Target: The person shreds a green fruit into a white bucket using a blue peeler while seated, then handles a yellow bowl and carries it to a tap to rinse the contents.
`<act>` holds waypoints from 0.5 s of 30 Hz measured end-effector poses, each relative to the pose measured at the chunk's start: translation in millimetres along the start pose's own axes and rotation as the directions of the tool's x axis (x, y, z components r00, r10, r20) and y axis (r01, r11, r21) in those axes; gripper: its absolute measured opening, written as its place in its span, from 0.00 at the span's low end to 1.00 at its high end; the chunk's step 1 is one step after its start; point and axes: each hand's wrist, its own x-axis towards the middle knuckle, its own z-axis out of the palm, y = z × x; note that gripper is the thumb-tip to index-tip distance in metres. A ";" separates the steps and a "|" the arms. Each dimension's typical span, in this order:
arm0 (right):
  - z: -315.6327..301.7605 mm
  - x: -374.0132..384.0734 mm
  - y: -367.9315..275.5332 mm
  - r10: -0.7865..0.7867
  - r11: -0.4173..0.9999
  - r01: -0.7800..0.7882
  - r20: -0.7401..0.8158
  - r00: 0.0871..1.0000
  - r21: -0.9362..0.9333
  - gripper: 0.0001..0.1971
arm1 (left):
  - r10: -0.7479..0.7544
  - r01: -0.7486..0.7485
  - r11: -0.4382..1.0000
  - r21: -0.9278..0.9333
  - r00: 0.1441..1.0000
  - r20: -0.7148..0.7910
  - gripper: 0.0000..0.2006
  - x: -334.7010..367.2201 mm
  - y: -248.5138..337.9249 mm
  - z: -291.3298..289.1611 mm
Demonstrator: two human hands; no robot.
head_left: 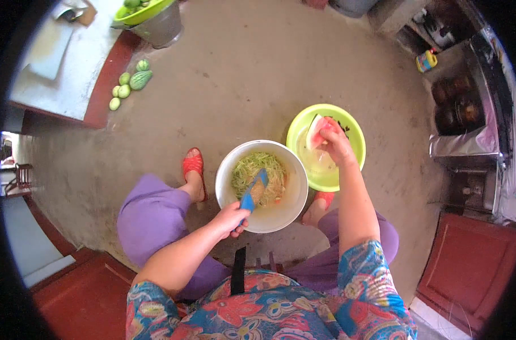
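Note:
My left hand (231, 220) is closed round the handle of a blue-framed grater (259, 190), which slants into a deep white pot (224, 170). Pale green shreds (249, 173) lie heaped in the pot, with a few reddish bits near the grater. To the right stands a lime-green basin (355, 130) with dark scraps at its far side and what looks like some liquid. Above this basin my right hand (336, 143) grips a watermelon piece (314, 135), its red flesh and pale, green-edged rind showing. The fingers cover part of it.
My red-sandalled feet (193, 164) flank the pot. Several green gourds or melons (132, 82) lie by the counter (96, 96) at far left. A metal bucket (161, 28) topped by a green bowl stands beyond. Cabinets and a yellow bottle (426, 61) are at right.

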 end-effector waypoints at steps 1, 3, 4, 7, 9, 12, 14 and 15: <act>12.8 -17.3 -11.0 -0.002 1.000 0.002 0.102 0.995 -0.003 0.32 | 0.019 -0.017 0.999 -0.030 0.998 0.059 0.11 3.4 -1.9 -0.7; 48.2 -56.2 -18.4 0.018 0.999 -0.005 0.266 0.964 -0.049 0.35 | -0.010 0.020 0.989 -0.145 0.997 0.071 0.16 -1.1 2.1 2.2; 63.7 -80.0 -18.1 0.027 0.995 0.002 0.298 0.954 -0.098 0.35 | -0.034 0.051 0.981 -0.186 0.995 0.094 0.19 -2.4 5.0 5.9; 90.0 -124.3 22.3 -0.128 0.893 0.247 0.314 0.941 -0.376 0.38 | 0.062 0.000 0.963 -0.269 0.973 0.221 0.26 -7.1 10.6 14.5; 109.7 -148.7 48.2 -0.177 0.814 0.329 0.335 0.925 -0.479 0.40 | 0.082 0.009 0.936 -0.351 0.967 0.243 0.24 -8.9 3.6 5.5; 108.4 -161.7 73.2 -0.192 0.813 0.361 0.375 0.907 -0.457 0.42 | 0.068 -0.010 0.947 -0.320 0.983 0.171 0.20 -4.0 -6.8 7.1; 102.5 -168.7 66.3 0.012 0.916 0.160 0.423 0.906 -0.368 0.43 | 0.076 -0.023 0.960 -0.278 0.980 0.182 0.17 -4.9 -13.7 10.6; 101.9 -173.1 61.9 -0.017 0.870 0.214 0.407 0.913 -0.445 0.43 | 0.089 -0.029 0.952 -0.304 0.979 0.184 0.16 -6.4 -15.2 11.8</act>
